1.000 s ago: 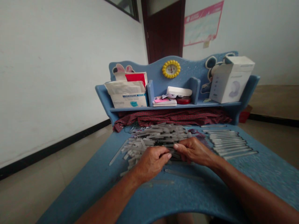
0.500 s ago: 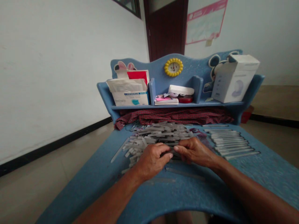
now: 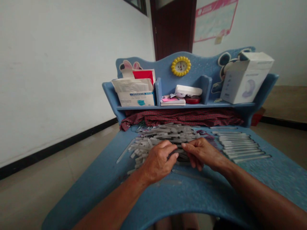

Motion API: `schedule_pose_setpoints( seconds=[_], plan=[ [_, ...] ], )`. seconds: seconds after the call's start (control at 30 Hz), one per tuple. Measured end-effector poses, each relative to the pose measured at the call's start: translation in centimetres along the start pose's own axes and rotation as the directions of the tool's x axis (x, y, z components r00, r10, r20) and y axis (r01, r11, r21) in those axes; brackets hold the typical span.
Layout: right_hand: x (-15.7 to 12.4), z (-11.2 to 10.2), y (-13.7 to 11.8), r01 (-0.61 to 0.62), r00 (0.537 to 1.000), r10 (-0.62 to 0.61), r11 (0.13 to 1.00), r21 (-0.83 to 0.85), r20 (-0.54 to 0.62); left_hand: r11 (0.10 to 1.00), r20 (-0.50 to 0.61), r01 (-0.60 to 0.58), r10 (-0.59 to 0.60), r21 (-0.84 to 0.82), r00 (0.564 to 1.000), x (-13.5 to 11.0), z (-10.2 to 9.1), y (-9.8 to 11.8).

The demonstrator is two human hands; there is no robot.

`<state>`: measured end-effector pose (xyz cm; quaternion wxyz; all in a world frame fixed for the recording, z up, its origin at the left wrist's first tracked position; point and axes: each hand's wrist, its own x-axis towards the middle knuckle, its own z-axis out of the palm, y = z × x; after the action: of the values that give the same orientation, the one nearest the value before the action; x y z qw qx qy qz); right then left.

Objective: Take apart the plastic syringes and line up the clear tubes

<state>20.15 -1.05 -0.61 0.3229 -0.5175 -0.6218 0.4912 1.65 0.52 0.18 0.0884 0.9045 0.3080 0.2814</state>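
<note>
Room: we have a white wall [image 3: 59,57] filling the left of the frame and a dark door [image 3: 174,28] at top centre.
Surface: the blue surface [image 3: 192,198] spans the lower frame, its near edge curved inward.
Shelf: a blue shelf [image 3: 163,68] stands behind, a white box [image 3: 247,80] on its right end.
Tube pile: our tube pile [image 3: 155,136] lies loose at mid-frame; a tube row [image 3: 240,143] sits at right.
Hands: our left hand [image 3: 159,161] and right hand [image 3: 205,153] face each other, fingers narrow; we can't make out whether they pinch a tube.
Single tube: the nearest tube [image 3: 192,176] looks light, stiff, probably slippery; we'd grip mid-length.
</note>
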Motion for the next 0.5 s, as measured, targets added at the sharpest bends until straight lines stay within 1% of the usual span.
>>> schedule_pose_setpoints(
  seconds=[0.17,0.3,0.4,0.5],
  plan=[
    [-0.14,0.06,-0.15,-0.037,0.999,0.037,0.999,0.011,-0.013,0.998,0.000,-0.060,0.060,0.004,0.998,-0.15,0.28,0.00],
    [-0.21,0.15,-0.07,-0.084,0.996,0.084,0.996,-0.002,-0.007,0.996,-0.050,-0.076,0.078,0.039,0.996,-0.39,0.66,-0.34],
    [-0.31,0.28,-0.08,-0.110,0.994,0.110,0.994,-0.011,-0.002,0.992,-0.063,-0.098,0.103,0.086,0.993,-0.56,0.77,-0.43],
    [-0.46,0.40,-0.05,-0.131,0.991,0.131,0.991,0.006,0.009,0.978,-0.053,-0.129,0.139,0.165,0.989,-0.74,0.76,-0.31]
  ],
)
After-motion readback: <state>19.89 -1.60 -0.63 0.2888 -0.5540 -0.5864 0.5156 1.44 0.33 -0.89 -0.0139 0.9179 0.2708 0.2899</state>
